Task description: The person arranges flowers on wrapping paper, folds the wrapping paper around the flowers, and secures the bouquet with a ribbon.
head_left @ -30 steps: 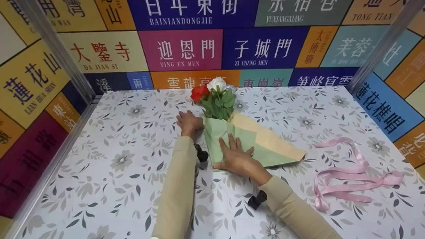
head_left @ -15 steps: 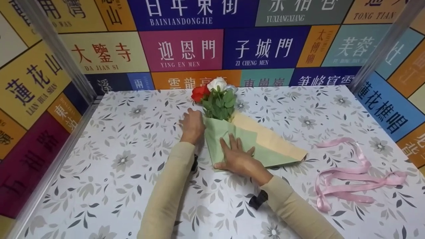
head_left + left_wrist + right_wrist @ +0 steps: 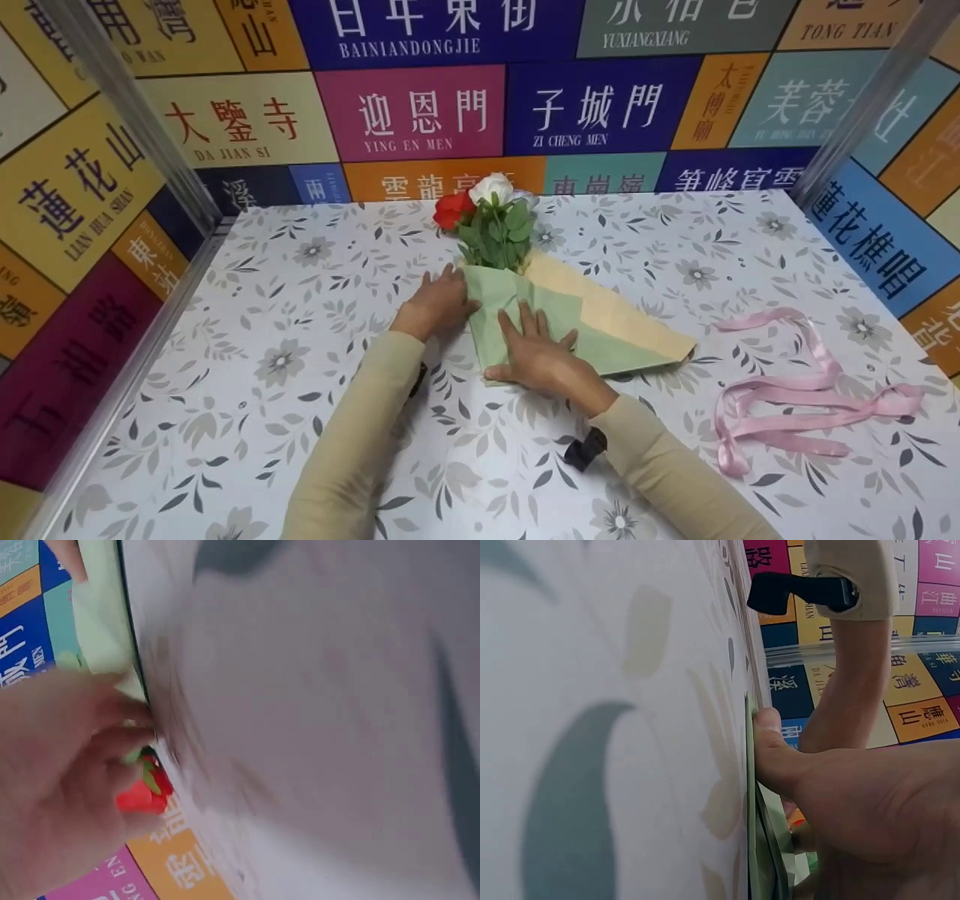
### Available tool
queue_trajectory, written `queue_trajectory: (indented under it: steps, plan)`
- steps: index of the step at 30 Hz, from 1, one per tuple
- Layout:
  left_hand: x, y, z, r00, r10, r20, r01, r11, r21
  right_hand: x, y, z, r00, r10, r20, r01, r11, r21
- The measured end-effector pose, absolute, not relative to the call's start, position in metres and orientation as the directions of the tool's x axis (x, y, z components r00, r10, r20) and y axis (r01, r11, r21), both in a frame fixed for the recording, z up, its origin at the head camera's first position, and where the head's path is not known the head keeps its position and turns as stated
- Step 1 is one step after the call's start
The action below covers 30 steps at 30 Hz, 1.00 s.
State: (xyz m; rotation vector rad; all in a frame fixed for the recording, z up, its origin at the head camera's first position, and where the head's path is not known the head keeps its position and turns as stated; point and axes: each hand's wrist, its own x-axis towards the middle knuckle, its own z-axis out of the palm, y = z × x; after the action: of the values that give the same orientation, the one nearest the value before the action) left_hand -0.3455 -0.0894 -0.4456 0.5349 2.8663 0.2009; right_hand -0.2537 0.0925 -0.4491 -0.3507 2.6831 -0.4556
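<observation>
A bouquet with a red rose (image 3: 452, 208), a white rose (image 3: 493, 187) and green leaves (image 3: 495, 236) lies on the patterned tabletop. Round its stems is wrapping paper, light green (image 3: 486, 315) in front and peach (image 3: 611, 300) at the right. My right hand (image 3: 544, 356) rests flat on the green paper, fingers spread. At the paper's left edge is my left hand (image 3: 439, 304), its thumb touching the edge. In the left wrist view the left hand's fingers (image 3: 112, 739) are loosely bent beside the paper; some of their contact is hidden.
A pink ribbon (image 3: 892, 403) lies loosely looped on the table at the right. Behind the table stands a wall of coloured panels (image 3: 412, 112) with lettering, and more panels line both sides. A black wrist strap (image 3: 586, 450) sits at the right sleeve.
My left hand has shifted down along the paper's left edge and turned towards it, while its forearm swung left. The right hand stays on the green paper, and the bouquet keeps its place.
</observation>
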Motion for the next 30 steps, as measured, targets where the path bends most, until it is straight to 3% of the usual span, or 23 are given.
queue_trajectory:
  steps: [5, 14, 30]
  plan:
    - [-0.347, -0.105, -0.444, -0.857, 0.432, -0.281, 0.421, 0.901, 0.101, -0.255, 0.093, -0.448, -0.894, -0.296, -0.335, -0.175, 0.921, -0.348]
    - [-0.35, -0.103, -0.444, -0.896, 0.4, -0.192, 0.4, 0.916, 0.042, -0.256, 0.09, -0.448, -0.895, -0.297, -0.334, -0.173, 0.919, -0.353]
    - [-0.352, -0.102, -0.429, -0.843, 0.351, -0.408, 0.328, 0.936, 0.127, -0.255, 0.09, -0.449, -0.889, -0.303, -0.344, -0.17, 0.915, -0.367]
